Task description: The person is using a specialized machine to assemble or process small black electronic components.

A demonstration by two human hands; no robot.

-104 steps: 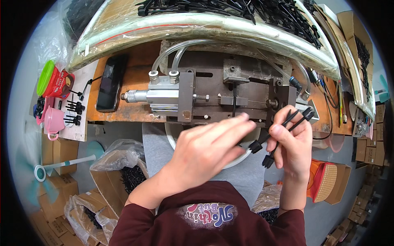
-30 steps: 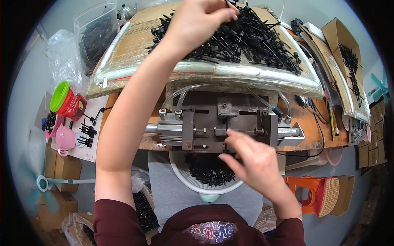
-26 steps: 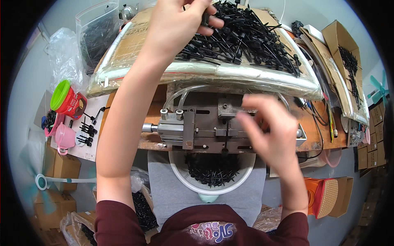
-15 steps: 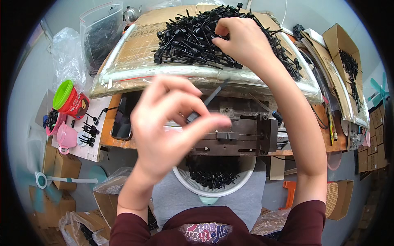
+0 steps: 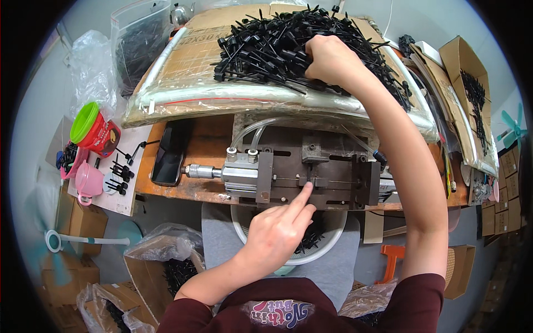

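Observation:
My left hand (image 5: 280, 230) reaches over the metal clamping fixture (image 5: 265, 178), index finger stretched out. Its fingertip touches a small dark block (image 5: 317, 182) at the fixture's middle; whether a black part lies under the tip is hard to see. Up on the cardboard-topped platform, my right hand (image 5: 333, 60) rests in a heap of black plastic parts (image 5: 261, 50) with thin stems and blocky heads. Its fingers are curled among them, and their tips are hidden. Beneath the fixture a white basket (image 5: 331, 244) on my lap contains more such parts, partly covered by my left hand.
A phone (image 5: 167, 155) lies left of the fixture's air cylinder (image 5: 240, 173). Farther left are a red tub with a green rim (image 5: 100, 133), a pink cup (image 5: 89, 180) and loose black parts (image 5: 122, 172). An open carton (image 5: 452, 55) stands at right. A fan (image 5: 54, 241) spins at lower left.
My left hand has come down from above the fixture, and the black part it pinched is no longer seen in its fingers. My right hand has dipped slightly right and down into the heap.

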